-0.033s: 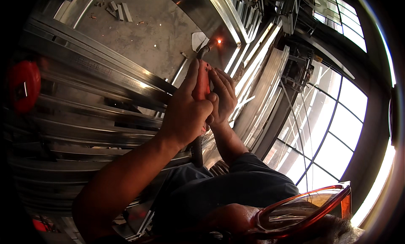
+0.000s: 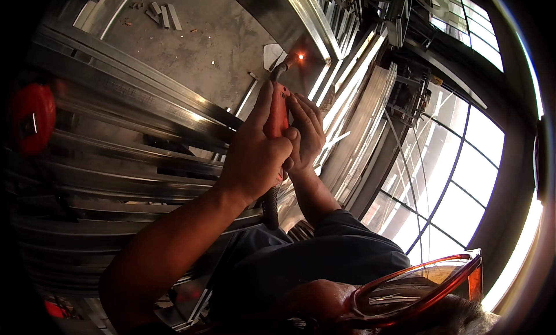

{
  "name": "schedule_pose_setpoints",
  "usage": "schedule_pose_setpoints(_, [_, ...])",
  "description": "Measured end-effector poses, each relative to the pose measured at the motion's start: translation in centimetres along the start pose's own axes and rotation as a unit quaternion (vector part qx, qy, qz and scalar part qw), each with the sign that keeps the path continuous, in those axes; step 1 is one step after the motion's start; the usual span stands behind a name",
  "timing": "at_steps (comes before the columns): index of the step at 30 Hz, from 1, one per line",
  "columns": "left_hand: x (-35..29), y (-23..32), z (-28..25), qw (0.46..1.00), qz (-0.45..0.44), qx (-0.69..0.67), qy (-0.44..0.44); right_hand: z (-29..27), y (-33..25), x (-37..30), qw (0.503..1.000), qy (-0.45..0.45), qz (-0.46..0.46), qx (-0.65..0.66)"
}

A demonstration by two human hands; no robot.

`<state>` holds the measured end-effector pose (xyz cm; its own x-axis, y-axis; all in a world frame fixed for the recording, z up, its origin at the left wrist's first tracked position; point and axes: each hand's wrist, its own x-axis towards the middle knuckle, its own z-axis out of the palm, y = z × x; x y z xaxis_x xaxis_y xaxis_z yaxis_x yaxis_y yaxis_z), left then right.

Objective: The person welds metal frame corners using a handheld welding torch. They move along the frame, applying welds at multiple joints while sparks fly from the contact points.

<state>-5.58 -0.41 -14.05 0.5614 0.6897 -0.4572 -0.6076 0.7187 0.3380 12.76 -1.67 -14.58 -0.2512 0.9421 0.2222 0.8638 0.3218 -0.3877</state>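
Fingers (image 2: 306, 116) of both hands are curled around one red torch (image 2: 278, 112), holding it from two sides. The left hand (image 2: 246, 158) makes a fist on the lower part of it. The right hand (image 2: 308, 139) sits just to the right, with its fingertips up near the top of the red part. The two hands are very close together, and it is hard to tell if they touch.

Past the fingertips, the torch has a black neck (image 2: 279, 73) that bends up and to the right. At its end, a little orange light (image 2: 300, 57) glows very bright beside the dark side of a big metal bar (image 2: 315, 25). It is too bright to tell if the tip touches the metal. Below the fingers, a black bumpy hose (image 2: 270, 207) comes down.

Just beyond the fingers and a bit left lies a pale flat scrap (image 2: 272, 56). Farther up and left, some small metal pieces (image 2: 168, 16) lie on the gray floor (image 2: 191, 63). Left of the fingers are many long shiny bars (image 2: 145, 86), and well past those is a round red thing (image 2: 36, 118). To the right, far from the fingers, is a big bright window (image 2: 457, 178).
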Motion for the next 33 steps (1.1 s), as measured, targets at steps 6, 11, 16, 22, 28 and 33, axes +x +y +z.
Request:
schedule_pose_setpoints(6, [-0.2,0.2,0.0,1.000,-0.002,-0.007,-0.004,-0.3,-0.3,0.2,1.000,0.000,0.010,0.011])
schedule_pose_setpoints(11, [0.2,-0.1,0.0,1.000,0.022,0.002,-0.004,-0.4,-0.2,0.3,1.000,-0.008,0.011,0.012])
schedule_pose_setpoints(16, [-0.2,0.1,0.0,1.000,0.004,0.004,-0.001,-0.3,-0.2,0.0,1.000,-0.006,0.006,0.005])
schedule_pose_setpoints(22, [0.4,-0.4,-0.3,1.000,0.025,0.006,-0.002,-0.1,-0.1,0.1,1.000,-0.005,0.008,0.004])
schedule_pose_setpoints(28, [-0.5,-0.1,0.1,0.999,0.030,0.027,0.008,-0.6,-0.8,0.0,1.000,-0.018,-0.002,-0.014])
schedule_pose_setpoints(33, [-1.3,0.9,0.6,1.000,-0.003,0.006,0.016,-0.8,-1.2,0.2,0.999,-0.022,-0.015,-0.024])
